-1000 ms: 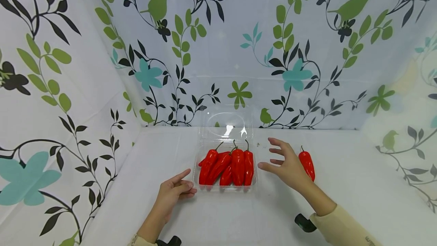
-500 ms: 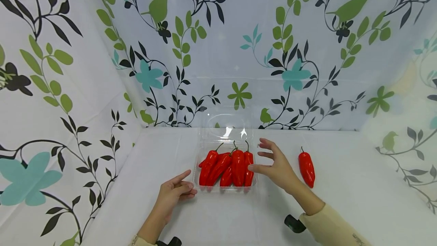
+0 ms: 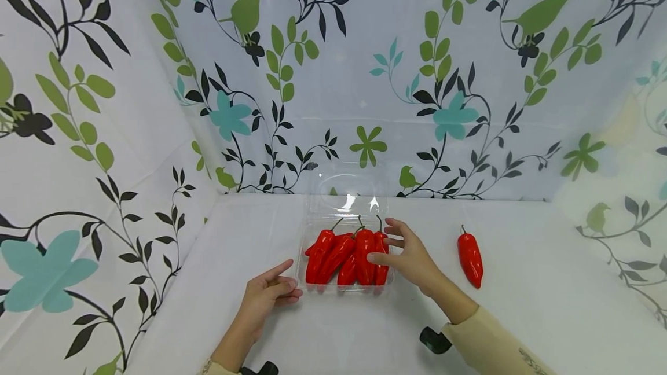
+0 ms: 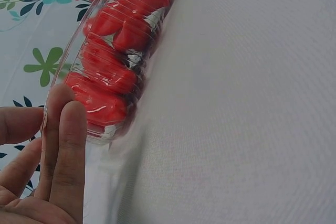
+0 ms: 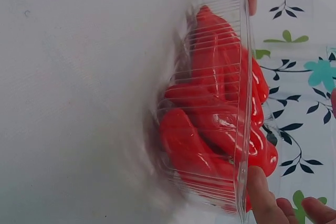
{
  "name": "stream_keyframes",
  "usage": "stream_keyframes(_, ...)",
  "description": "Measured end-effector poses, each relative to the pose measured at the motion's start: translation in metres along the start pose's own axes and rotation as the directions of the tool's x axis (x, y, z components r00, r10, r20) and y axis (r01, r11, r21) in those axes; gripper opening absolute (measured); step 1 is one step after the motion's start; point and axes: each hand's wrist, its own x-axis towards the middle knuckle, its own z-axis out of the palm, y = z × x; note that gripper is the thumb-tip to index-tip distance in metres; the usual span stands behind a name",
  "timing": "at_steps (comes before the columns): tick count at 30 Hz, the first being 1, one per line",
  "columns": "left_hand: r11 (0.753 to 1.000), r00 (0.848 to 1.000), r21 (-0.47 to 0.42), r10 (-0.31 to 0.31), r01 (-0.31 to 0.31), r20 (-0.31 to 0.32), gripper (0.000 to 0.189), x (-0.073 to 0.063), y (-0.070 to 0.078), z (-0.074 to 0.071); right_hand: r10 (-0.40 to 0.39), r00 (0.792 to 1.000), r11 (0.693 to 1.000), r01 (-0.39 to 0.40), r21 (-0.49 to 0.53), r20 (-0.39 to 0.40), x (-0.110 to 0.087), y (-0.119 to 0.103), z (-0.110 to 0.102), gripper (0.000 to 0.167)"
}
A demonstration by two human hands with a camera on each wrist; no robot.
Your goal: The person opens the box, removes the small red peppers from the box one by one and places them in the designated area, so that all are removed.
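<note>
A clear plastic clamshell container (image 3: 345,288) sits before me with its transparent lid (image 3: 346,181) raised at the back. Several glossy red chili peppers (image 3: 339,256) lie in it, stems toward the back. My left hand (image 3: 263,297) is at the front left corner, thumb and fingers to either side of the rim in the left wrist view, the index finger extended. My right hand (image 3: 411,259) reaches over the right edge, fingers spread, thumb overlapping the peppers and nothing held. In the right wrist view a right fingertip (image 5: 257,182) lies right at the container's rim.
One more red pepper (image 3: 471,259) lies apart on the white cloth (image 3: 521,317), to the right of my right hand. Behind the table hangs a white curtain (image 3: 344,74) printed with leaves, birds and flowers. Black wrist cameras (image 3: 435,340) are on both wrists.
My right hand has moved left from beside the container to over its right edge, uncovering the whole loose pepper. The left hand and the peppers stay put.
</note>
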Motion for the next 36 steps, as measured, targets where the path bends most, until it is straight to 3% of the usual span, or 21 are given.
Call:
stream_keyframes(10, 1.000, 1.000, 0.005, 0.003, -0.003, 0.008, 0.053, -0.002, 0.001, 0.001, 0.010, 0.999, 0.998, -0.013, -0.063, -0.043, 0.004, 0.002, 0.014, 0.092)
stream_keyframes(36, 1.000, 1.000, -0.021, -0.014, 0.014, -0.005, 0.053, -0.001, 0.000, 0.001, -0.045, 0.999, 0.983, 0.042, -0.176, -0.009, 0.012, -0.003, 0.038, 0.087)
